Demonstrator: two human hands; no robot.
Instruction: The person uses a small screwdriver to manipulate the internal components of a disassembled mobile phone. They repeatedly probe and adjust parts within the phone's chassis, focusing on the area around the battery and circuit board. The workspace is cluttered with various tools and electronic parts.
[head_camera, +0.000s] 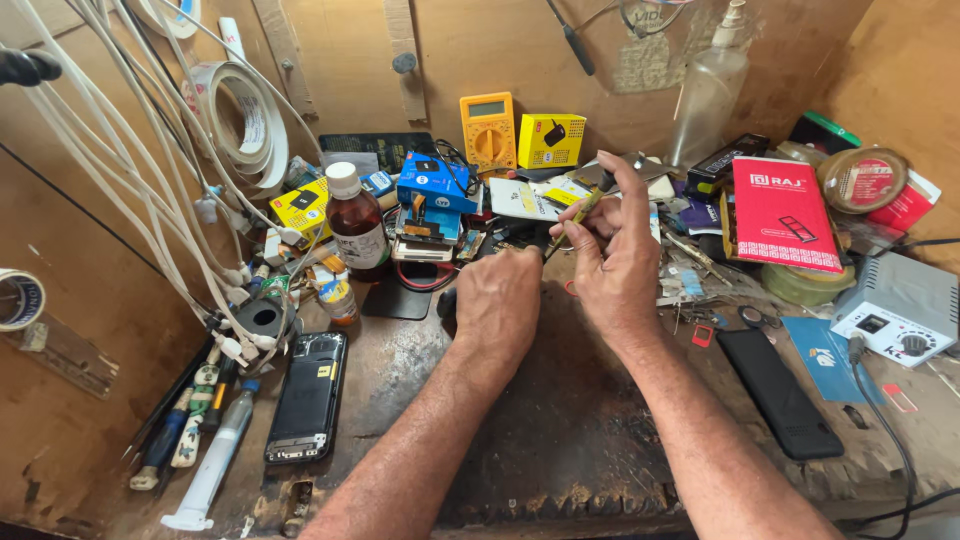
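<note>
My left hand (497, 305) is closed over a small dark object on the black work mat (560, 430); what it grips is mostly hidden under the fingers. My right hand (610, 250) pinches a thin yellow-and-black tool (583, 210), its tip pointing down toward the spot just beyond my left hand. Both hands meet at the middle of the cluttered bench.
An opened phone (308, 395) lies left of the mat, a black phone (778, 392) right. A brown bottle (355, 222), yellow multimeter (488, 130), small boxes, red packet (783, 212), tape rolls, grey station (897, 308) and white cables (150, 180) crowd the back and sides.
</note>
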